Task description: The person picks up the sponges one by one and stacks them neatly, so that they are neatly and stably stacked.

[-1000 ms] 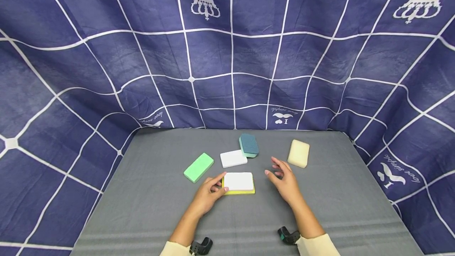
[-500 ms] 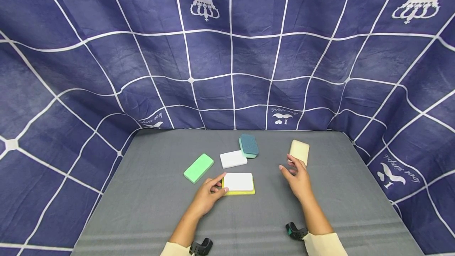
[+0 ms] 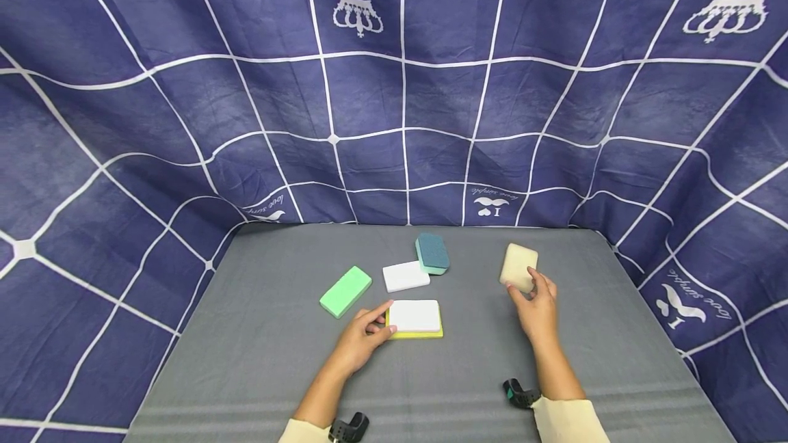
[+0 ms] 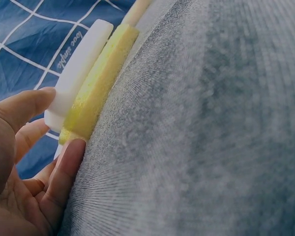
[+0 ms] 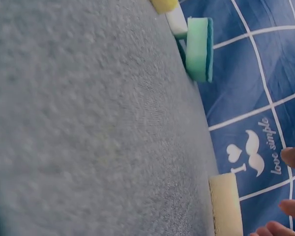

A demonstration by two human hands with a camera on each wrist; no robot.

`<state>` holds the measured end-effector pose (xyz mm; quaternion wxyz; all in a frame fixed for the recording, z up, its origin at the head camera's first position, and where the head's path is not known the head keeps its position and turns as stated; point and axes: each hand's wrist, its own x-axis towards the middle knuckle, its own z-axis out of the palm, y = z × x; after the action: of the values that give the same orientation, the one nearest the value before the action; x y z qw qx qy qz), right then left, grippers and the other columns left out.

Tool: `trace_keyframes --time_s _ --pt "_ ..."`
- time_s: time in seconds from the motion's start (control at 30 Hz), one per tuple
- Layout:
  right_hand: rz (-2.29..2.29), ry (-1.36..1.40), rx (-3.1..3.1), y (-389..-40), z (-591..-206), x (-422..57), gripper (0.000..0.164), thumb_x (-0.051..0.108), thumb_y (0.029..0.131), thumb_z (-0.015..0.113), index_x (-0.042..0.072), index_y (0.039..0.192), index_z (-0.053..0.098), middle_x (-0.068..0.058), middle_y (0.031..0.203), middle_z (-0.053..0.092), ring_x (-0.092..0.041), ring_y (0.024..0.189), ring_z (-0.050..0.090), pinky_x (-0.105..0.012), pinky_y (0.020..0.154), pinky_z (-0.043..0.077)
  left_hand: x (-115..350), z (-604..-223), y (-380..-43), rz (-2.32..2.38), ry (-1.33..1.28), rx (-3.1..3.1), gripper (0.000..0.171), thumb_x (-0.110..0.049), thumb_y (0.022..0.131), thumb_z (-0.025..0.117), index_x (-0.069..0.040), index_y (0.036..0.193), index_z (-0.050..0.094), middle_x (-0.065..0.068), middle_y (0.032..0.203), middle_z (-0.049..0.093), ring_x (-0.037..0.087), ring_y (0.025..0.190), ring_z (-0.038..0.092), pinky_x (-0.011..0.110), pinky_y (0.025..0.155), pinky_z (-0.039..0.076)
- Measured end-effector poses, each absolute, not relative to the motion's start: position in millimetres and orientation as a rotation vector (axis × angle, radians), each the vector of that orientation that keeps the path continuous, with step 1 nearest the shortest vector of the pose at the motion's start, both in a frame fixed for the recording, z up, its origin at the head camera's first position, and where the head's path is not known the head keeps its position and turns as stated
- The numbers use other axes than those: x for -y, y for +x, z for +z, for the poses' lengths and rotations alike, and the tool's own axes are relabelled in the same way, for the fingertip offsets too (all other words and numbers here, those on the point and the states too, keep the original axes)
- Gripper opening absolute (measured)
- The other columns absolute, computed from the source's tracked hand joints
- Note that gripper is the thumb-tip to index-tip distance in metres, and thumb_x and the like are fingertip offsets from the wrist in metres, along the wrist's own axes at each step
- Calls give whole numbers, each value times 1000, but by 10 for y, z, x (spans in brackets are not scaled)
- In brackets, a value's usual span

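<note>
The right grip (image 3: 538, 306) is open, thumb and forefinger well parted and holding nothing. From the head view its tips frame the near end of the cream sponge (image 3: 517, 262); the right wrist view shows a gap, so it appears poised above rather than touching. That is the change: a second ago this grip hung between the stack and the sponge, and it has since gone over to the right. I take it that the work has turned to the cream sponge, which lies flat and not yet taken.

The left grip (image 3: 360, 344) has stayed put, thumb and forefinger touching the left end of a white block (image 3: 415, 316) lying on a yellow sponge (image 4: 101, 81). I cannot tell whether it pinches them or merely steadies them.

Just behind that stack lies a second white block (image 3: 403, 277), its right corner overlapped by a teal sponge (image 3: 432, 251). To the left, a green block (image 3: 346, 291) sits slantwise on the grey table (image 3: 468, 361); a blue curtain (image 3: 431, 101) hangs behind.
</note>
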<state>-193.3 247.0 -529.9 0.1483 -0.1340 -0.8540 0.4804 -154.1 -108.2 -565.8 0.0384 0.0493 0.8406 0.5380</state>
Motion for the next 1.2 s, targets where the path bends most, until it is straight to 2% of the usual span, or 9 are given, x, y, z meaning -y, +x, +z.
trace_keyframes --time_s 0.13,0.33,0.57,0.87,1.2 --pt "1390 -440 2439 -1985 -5313 -2534 71 21 94 70 -5 152 38 -32 154 28 -50 133 42 -58 111 38 1083 -5649 -1533 1655 153 -2569 53 -27 89 78 -22 139 63 9 107 60 6 81 53 19 71 45" --pt "1396 -541 2477 -2061 -5345 -2608 87 29 93 70 -4 158 21 -37 153 24 -54 140 32 -63 116 28 1083 -5640 -1537 1658 127 -2546 53 -28 89 78 -25 140 63 7 108 60 5 81 53 19 72 46" --pt "1452 -581 2510 -2152 -5416 -2685 95 31 94 69 -4 160 10 -38 156 18 -54 144 29 -63 117 29 1079 -5626 -1537 1650 143 -2554 53 -27 89 78 -24 140 63 7 108 60 5 81 53 19 72 46" --pt "1488 -604 2508 -2257 -5455 -2722 99 31 92 72 -6 159 9 -34 156 27 -46 147 30 -54 121 28 1084 -5622 -1550 1645 164 -2571 53 -27 89 78 -22 139 63 9 107 60 6 81 53 19 71 46" --pt "1440 -598 2560 -2295 -5501 -2744 99 31 90 74 -9 158 13 -33 155 30 -45 147 31 -53 122 25 1089 -5637 -1547 1629 151 -2572 53 -27 88 79 -22 139 64 8 107 60 6 81 53 19 71 46"
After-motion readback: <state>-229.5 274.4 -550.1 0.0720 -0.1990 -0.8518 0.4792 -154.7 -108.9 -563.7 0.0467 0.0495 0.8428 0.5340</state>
